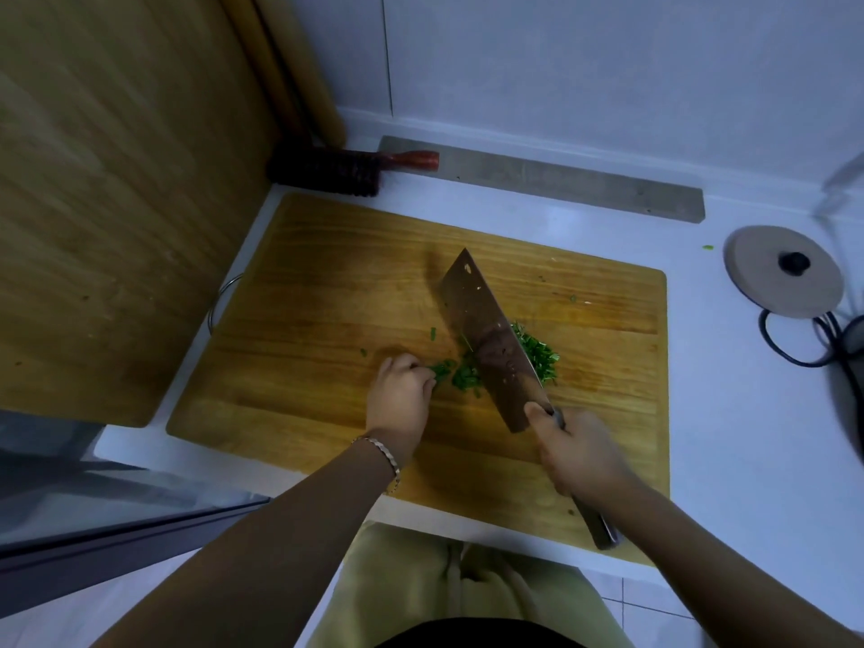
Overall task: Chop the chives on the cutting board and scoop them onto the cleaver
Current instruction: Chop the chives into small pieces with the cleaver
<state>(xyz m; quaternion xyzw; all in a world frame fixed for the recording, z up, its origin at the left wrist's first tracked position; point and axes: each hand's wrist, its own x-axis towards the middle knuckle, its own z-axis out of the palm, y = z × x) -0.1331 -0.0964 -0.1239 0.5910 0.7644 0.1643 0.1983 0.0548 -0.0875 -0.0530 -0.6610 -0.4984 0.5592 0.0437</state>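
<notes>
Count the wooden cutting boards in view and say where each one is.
2. One cutting board lies flat on the counter under the chives; a second board leans upright at the left. Others may lie out of view.

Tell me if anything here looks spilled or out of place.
Yes, slightly. One green chive bit lies on the white counter, off the cutting board, near the round lid. A few more bits sit scattered on the board, left of the cleaver, apart from the main pile.

Glossy, grained wooden cutting board (327, 292); dull, stained metal cleaver (486, 343); smooth white counter (748, 413).
</notes>
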